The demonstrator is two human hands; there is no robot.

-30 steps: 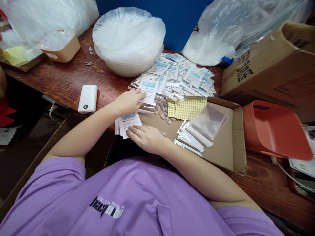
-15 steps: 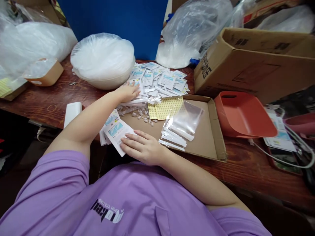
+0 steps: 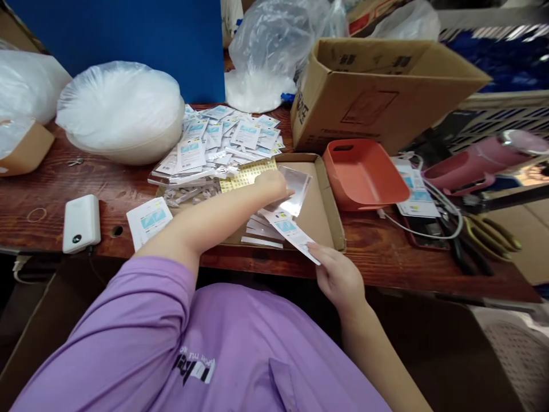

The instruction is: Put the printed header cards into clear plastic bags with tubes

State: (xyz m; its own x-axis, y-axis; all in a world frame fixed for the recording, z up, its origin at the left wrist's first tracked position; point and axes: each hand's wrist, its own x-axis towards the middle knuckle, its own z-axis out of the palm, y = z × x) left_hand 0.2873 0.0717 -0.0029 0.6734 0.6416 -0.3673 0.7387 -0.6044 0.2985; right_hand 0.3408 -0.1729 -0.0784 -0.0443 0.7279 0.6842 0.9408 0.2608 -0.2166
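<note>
My right hand (image 3: 337, 276) pinches a white printed card with a blue picture (image 3: 290, 231) at the near edge of a shallow cardboard tray (image 3: 332, 213). My left hand (image 3: 271, 184) reaches across into the tray, its fingers curled on a clear plastic sleeve (image 3: 295, 186) that lies on a stack of sleeves (image 3: 261, 226). A yellow sticker sheet (image 3: 244, 174) lies just left of that hand. A small pile of the same cards (image 3: 148, 220) sits on the wooden table (image 3: 51, 183), and a big heap of cards (image 3: 214, 143) lies behind the tray.
A white bowl under plastic film (image 3: 122, 114) stands at the back left. A white power bank (image 3: 81, 222) lies near the front edge. An orange basket (image 3: 362, 171), an open cardboard box (image 3: 377, 86), cables, pliers (image 3: 484, 237) and a pink mug (image 3: 480, 163) crowd the right.
My left hand left the card heap and swung right onto the clear sleeves. My right hand lifted one card off the small pile and carried it right. The view turned right.
</note>
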